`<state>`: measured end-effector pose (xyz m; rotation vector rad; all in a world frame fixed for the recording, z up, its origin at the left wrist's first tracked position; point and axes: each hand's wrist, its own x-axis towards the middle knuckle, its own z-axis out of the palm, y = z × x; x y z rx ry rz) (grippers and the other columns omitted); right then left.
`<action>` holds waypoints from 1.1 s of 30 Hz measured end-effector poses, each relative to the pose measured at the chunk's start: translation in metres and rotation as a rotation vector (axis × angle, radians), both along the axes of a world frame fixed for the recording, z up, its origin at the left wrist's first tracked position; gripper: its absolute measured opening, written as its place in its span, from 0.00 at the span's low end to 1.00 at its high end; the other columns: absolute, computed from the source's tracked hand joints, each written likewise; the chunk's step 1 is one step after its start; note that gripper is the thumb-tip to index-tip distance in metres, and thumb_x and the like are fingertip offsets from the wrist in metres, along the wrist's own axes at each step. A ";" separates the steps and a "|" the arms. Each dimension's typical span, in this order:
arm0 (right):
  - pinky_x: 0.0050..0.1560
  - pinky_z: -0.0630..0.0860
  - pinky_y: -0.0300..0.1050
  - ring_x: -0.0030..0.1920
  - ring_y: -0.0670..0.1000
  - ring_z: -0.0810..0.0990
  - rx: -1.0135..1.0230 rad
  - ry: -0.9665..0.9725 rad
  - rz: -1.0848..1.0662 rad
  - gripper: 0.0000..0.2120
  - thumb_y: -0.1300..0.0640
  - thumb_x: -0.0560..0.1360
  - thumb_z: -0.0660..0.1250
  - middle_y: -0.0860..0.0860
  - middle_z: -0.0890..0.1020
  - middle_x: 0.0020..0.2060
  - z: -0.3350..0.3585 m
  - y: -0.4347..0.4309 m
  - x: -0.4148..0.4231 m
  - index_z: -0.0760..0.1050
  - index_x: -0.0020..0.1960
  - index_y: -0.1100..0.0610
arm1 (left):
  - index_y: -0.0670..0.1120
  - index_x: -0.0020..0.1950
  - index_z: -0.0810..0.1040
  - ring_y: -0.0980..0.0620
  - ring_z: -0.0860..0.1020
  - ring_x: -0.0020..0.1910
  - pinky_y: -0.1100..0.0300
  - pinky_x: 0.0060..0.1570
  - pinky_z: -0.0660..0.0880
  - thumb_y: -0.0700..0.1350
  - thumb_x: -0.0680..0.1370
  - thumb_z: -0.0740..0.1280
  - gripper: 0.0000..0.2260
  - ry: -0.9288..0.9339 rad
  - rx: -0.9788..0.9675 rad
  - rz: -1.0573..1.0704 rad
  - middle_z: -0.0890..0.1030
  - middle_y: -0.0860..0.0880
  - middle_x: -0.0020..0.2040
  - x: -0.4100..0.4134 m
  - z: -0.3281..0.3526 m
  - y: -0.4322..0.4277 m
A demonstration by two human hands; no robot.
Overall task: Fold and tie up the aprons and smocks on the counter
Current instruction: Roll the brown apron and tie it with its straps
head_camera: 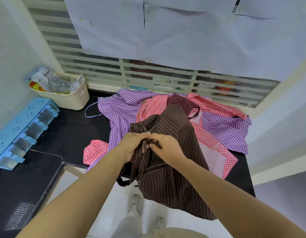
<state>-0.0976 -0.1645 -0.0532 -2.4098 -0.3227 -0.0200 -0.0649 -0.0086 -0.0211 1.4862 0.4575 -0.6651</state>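
Note:
A brown pinstriped apron (171,162) drapes over the counter's front edge, its lower part hanging toward the floor. My left hand (133,143) and my right hand (166,146) meet at its middle, both pinching the apron's dark ties (154,143). Bunched strap fabric hangs below my left hand. Under the brown apron lies a heap of garments: a purple gingham smock (118,114) at the left and right, and a red gingham smock (215,107) toward the back and right.
The black counter (69,129) runs left. A cream basket (71,98) of packets stands at the back left, a blue drawer rack (20,129) along the left wall. A slatted window is behind the pile. My shoes show on the white floor below.

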 end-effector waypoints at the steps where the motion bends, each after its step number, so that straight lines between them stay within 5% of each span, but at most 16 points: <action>1: 0.43 0.74 0.39 0.40 0.41 0.76 0.007 0.013 -0.015 0.10 0.57 0.76 0.68 0.43 0.81 0.40 0.001 0.000 -0.001 0.79 0.57 0.50 | 0.34 0.54 0.81 0.48 0.79 0.34 0.54 0.41 0.79 0.42 0.76 0.69 0.12 0.006 0.015 0.019 0.82 0.39 0.39 0.000 -0.001 -0.001; 6: 0.40 0.73 0.42 0.39 0.46 0.74 -0.047 0.094 -0.118 0.11 0.65 0.72 0.66 0.44 0.75 0.38 0.000 0.003 -0.010 0.73 0.50 0.51 | 0.35 0.53 0.79 0.49 0.78 0.30 0.55 0.39 0.77 0.36 0.75 0.65 0.09 0.067 -0.094 0.099 0.80 0.41 0.34 -0.006 -0.001 0.001; 11: 0.53 0.72 0.45 0.50 0.50 0.73 -0.153 0.159 -0.307 0.13 0.69 0.72 0.65 0.47 0.73 0.46 0.001 -0.001 -0.033 0.71 0.46 0.51 | 0.37 0.52 0.76 0.51 0.79 0.28 0.61 0.30 0.78 0.35 0.76 0.64 0.06 0.118 -0.264 0.109 0.80 0.41 0.34 -0.019 0.009 0.006; 16: 0.55 0.71 0.46 0.52 0.50 0.69 -0.192 0.091 -0.540 0.13 0.68 0.71 0.67 0.48 0.72 0.50 0.002 0.000 -0.071 0.75 0.49 0.52 | 0.40 0.48 0.75 0.53 0.78 0.27 0.66 0.23 0.72 0.35 0.78 0.63 0.03 0.129 -0.361 0.039 0.79 0.43 0.38 -0.042 0.024 0.014; 22: 0.44 0.75 0.49 0.41 0.51 0.76 0.146 0.167 -0.857 0.12 0.65 0.73 0.68 0.50 0.74 0.46 -0.006 0.036 -0.145 0.70 0.52 0.53 | 0.43 0.42 0.73 0.58 0.66 0.19 0.69 0.14 0.56 0.37 0.78 0.62 0.06 0.110 -0.320 -0.117 0.76 0.49 0.31 -0.095 0.026 0.054; 28: 0.34 0.71 0.44 0.27 0.50 0.81 0.438 0.311 -1.041 0.08 0.63 0.73 0.69 0.51 0.80 0.27 -0.013 0.074 -0.232 0.71 0.41 0.55 | 0.43 0.43 0.72 0.60 0.64 0.17 0.70 0.14 0.56 0.37 0.79 0.61 0.05 0.117 -0.396 -0.208 0.76 0.48 0.34 -0.165 0.023 0.094; 33: 0.23 0.72 0.37 0.22 0.46 0.77 0.777 0.501 -0.960 0.09 0.65 0.75 0.70 0.58 0.79 0.31 0.003 0.089 -0.268 0.69 0.43 0.59 | 0.46 0.40 0.71 0.58 0.63 0.17 0.69 0.17 0.59 0.41 0.79 0.63 0.08 0.146 -0.374 -0.264 0.69 0.51 0.23 -0.196 0.028 0.106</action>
